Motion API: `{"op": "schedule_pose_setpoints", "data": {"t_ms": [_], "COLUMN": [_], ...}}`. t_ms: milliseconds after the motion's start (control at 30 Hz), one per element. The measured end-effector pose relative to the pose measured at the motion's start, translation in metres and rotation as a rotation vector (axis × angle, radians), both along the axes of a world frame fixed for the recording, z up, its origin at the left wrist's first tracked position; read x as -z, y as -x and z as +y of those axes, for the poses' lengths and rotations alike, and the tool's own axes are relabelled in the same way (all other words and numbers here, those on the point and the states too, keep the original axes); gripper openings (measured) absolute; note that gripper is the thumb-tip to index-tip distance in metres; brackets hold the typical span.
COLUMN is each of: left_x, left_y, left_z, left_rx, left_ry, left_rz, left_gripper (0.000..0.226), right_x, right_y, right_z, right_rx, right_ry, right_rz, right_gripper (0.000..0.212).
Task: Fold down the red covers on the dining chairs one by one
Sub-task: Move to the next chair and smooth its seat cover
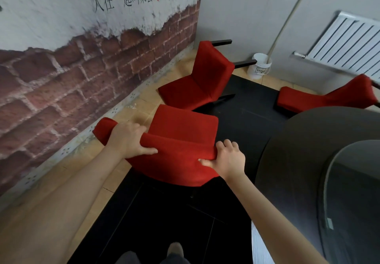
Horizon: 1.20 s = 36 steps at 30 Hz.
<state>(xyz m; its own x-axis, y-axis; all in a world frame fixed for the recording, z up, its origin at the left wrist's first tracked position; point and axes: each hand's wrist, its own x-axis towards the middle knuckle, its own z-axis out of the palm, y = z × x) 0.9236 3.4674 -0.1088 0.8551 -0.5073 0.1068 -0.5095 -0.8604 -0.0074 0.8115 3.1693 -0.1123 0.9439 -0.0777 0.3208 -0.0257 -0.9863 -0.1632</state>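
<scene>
- Left hand and right hand each grip the rolled edge of the red cover on the nearest chair.
- Pull both ends down evenly; the lower hem is probably hidden.

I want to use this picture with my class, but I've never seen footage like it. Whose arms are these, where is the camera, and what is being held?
The camera sits on a person's head, looking forward and down, so the arms are the wearer's own. No machine is involved. The left hand and right hand both grip the rolled edge of the red cover on the nearest chair's back. Two more red chairs, one by the brick-pattern wall and another near the radiator, stand beyond. A dark round table is at right.
</scene>
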Motion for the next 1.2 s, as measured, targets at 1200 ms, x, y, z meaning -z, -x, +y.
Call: {"op": "schedule_pose_setpoints", "data": {"t_ms": [1200], "left_x": [-0.011], "left_y": [-0.021], "left_z": [0.037], "left_rx": [0.056], "left_ry": [-0.279], "left_rz": [0.040], "left_gripper": [0.082], "right_x": [-0.010], "right_y": [-0.020], "right_z": [0.065], "right_rx": [-0.145], "right_ry": [0.205], "right_rz": [0.225], "right_gripper": [0.074]}}
